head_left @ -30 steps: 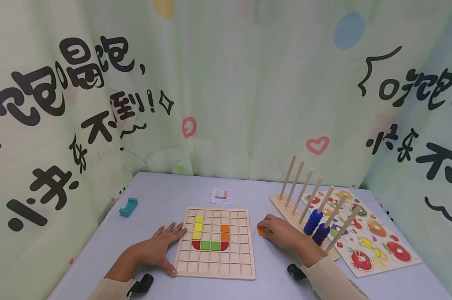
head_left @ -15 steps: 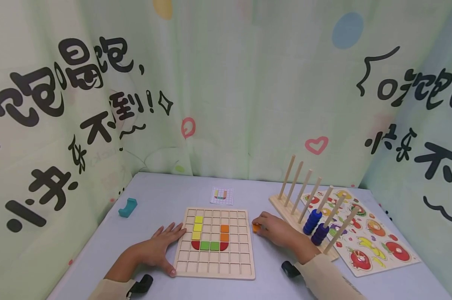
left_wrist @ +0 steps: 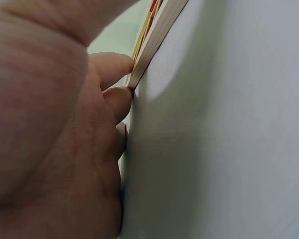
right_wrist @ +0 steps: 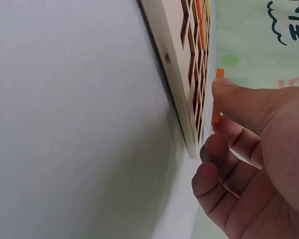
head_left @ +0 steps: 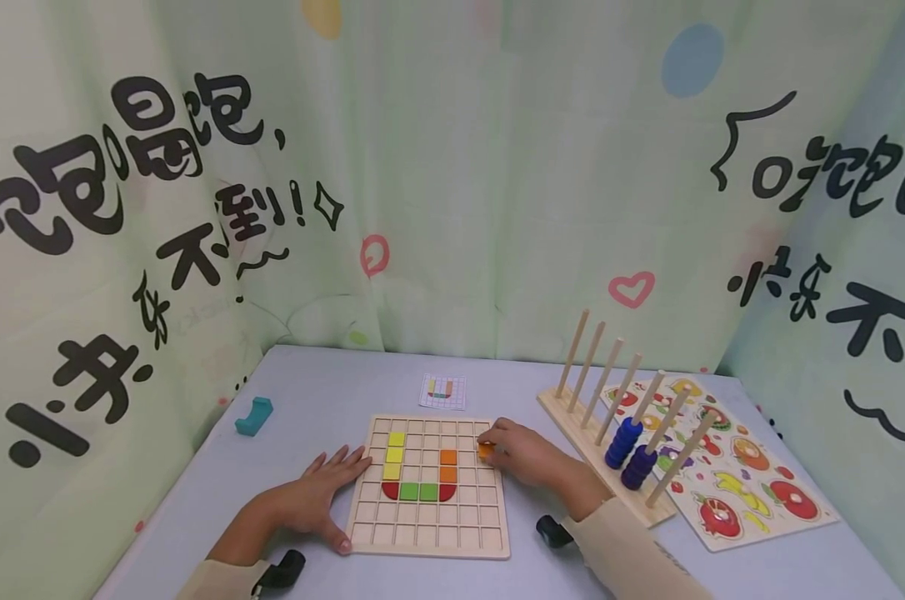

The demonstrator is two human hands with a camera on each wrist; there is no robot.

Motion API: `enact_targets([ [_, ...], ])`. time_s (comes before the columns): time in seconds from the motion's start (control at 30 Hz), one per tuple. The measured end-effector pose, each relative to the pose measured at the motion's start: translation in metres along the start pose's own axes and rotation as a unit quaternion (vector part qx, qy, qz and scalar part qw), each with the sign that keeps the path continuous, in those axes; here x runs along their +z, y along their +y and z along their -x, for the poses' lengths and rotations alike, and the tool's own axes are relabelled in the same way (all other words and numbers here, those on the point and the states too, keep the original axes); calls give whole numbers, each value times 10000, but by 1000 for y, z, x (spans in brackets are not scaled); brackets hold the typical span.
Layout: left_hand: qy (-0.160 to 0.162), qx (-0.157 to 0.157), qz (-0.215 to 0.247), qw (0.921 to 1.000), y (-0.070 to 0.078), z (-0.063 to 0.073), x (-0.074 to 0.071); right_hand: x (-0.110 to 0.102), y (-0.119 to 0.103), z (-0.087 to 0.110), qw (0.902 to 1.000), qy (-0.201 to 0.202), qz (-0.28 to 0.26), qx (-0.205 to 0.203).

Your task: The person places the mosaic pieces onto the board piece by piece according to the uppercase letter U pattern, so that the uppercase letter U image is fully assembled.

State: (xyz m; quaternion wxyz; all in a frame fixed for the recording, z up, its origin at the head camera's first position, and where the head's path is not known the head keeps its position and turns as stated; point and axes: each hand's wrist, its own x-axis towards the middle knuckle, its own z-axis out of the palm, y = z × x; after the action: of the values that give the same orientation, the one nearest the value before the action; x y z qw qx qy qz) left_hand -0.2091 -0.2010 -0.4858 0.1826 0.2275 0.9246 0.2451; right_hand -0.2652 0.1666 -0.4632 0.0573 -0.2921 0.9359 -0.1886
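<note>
The wooden grid board (head_left: pixel 426 537) lies flat on the table. In its cells a U shape is laid: several yellow tiles (head_left: pixel 393 456), two orange tiles (head_left: pixel 448 467), two green tiles (head_left: pixel 418 492), and red rounded corner tiles (head_left: pixel 447 492). My left hand (head_left: pixel 313 496) rests at the board's left edge, fingers spread, thumb at the near left corner. In the left wrist view its fingertips touch the board's side. Over the board's right part, my right hand (head_left: pixel 527 457) pinches an orange square tile (right_wrist: pixel 217 110) between thumb and fingertips, raised clear of the grid.
Behind the board lies a small pattern card (head_left: pixel 442 392). A wooden peg rack (head_left: pixel 602 442) with blue rings stands close to my right forearm, beside a fruit picture board (head_left: pixel 745 475). A teal curved block (head_left: pixel 253 416) sits at the far left.
My right hand has moved left with the orange tile, from the table beside the board to over its right columns. The left hand has stayed in place.
</note>
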Motion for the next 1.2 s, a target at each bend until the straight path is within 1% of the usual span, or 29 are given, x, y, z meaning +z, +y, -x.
enact_targets([
  [0.17, 6, 56, 20, 10000, 0, 0, 0, 2, -6, -8, 9999, -94, -124, -8],
  [0.33, 9, 1, -39, 10000, -2, -1, 1, 5, -15, -16, 9997, -199, -133, 60],
  [0.57, -5, 24, -11, 10000, -1, -2, 1, 4, -25, -20, 9993, -225, -245, 147],
  [0.7, -15, -13, -86, 10000, -2, -2, 1, 5, -30, -22, 9993, -233, -250, 152],
  [0.87, -24, -63, -98, 9999, -6, -3, 2, 7, -32, -26, 9994, -187, -236, 167],
  [1.07, -15, 51, -140, 9999, -10, -4, 5, 8, -34, -30, 9994, -182, -102, 282],
  [1.2, -4, 37, -154, 9999, -10, -5, 4, 9, -33, -34, 9994, -188, -105, 285],
])
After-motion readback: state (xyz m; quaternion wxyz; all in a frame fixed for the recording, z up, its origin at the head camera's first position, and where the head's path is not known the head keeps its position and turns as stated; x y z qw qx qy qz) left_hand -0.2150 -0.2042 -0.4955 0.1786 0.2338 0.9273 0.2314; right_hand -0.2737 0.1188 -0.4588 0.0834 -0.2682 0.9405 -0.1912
